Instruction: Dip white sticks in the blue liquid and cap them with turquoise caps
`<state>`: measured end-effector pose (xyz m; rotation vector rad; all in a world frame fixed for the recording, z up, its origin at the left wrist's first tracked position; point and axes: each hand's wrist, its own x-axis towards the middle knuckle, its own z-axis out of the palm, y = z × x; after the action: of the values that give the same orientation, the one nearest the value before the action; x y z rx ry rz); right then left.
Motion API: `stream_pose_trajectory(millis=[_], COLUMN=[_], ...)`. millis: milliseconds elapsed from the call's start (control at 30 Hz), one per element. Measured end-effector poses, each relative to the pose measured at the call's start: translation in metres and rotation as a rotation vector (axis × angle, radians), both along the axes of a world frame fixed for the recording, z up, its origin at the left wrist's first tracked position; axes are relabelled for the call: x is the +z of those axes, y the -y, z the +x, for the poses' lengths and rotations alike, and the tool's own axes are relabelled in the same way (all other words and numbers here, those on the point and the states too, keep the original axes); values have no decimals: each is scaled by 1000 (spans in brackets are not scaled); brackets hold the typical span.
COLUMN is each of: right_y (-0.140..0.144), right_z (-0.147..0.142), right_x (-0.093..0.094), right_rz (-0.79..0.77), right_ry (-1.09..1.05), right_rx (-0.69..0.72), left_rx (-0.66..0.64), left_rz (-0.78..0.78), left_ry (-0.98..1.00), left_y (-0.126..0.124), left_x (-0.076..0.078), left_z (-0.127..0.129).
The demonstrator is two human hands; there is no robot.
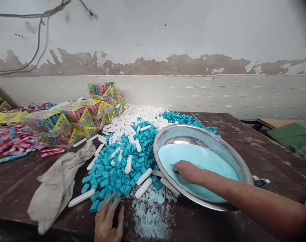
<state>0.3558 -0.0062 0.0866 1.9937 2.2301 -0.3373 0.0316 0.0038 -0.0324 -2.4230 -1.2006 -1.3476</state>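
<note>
While the right hand lies inside the tilted steel basin at lower right of the frame, its fingers curl down into the pale blue powder, closed loosely on the powder itself (whether they pinch anything else beneath it I cannot tell). That basin leans toward the person, likely so the powder pools within reach. At the bottom centre, the left hand rests flat on the dark wooden table, fingers spread and holding nothing, fingertips touching the near edge of a heap of blue caps mixed with white tubes, as if bracing there. Spilled powder dusts the table just beside this hand. A grey cloth lies crumpled at lower left, and stacked yellow boxes sit at centre left against the peeling wall
</note>
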Motion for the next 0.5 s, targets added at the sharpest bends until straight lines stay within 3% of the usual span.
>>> stream_pose_trajectory(millis=[200,267,400,500], right_y=[-6,-3,2,1], right_z=[21,26,19,6], right_x=[14,18,10,-1], right_rz=[-66,-72,-66,-40], right_ry=[-300,-247,75,-36], right_rx=[-68,-49,-18,-46], left_rx=[19,24,29,36], left_rz=[7,13,9,6], left_ry=[-15,-10,-17,-18], left_y=[1,1,0,0], left_x=[3,3,3,2], left_z=[2,3,3,2])
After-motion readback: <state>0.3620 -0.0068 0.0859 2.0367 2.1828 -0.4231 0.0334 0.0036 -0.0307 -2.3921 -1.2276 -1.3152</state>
